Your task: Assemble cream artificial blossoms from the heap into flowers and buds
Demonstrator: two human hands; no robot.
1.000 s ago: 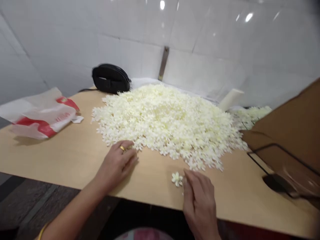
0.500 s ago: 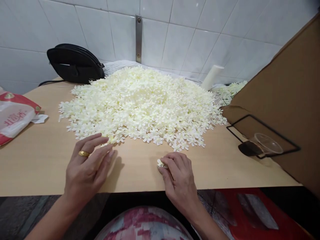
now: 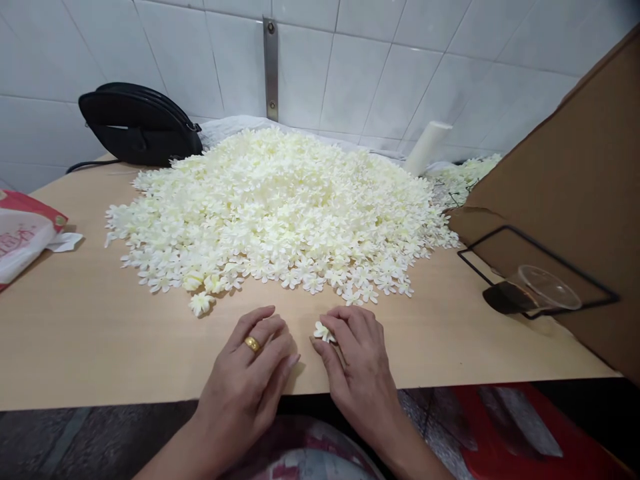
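Note:
A big heap of small cream fabric flowers point(image 3: 280, 207) covers the middle of the wooden table point(image 3: 90, 333). My right hand point(image 3: 357, 367) rests at the near edge with its fingertips pinched on one small flower point(image 3: 323, 331). My left hand point(image 3: 253, 373), with a gold ring, lies flat on the table just left of it, fingers stretched out and holding nothing. A single loose flower point(image 3: 200, 303) lies apart from the heap, left of my left hand.
A black bag point(image 3: 137, 127) stands at the back left against the tiled wall. A red and white plastic bag point(image 3: 23, 233) lies at the far left. A brown cardboard box point(image 3: 575, 187), a black wire frame point(image 3: 535, 273) and a clear plastic cup point(image 3: 545, 290) sit at the right. A white roll point(image 3: 425, 148) leans behind the heap.
My left hand has slid right from the heap's edge to sit beside my right hand. My right hand has kept the small flower and barely moved.

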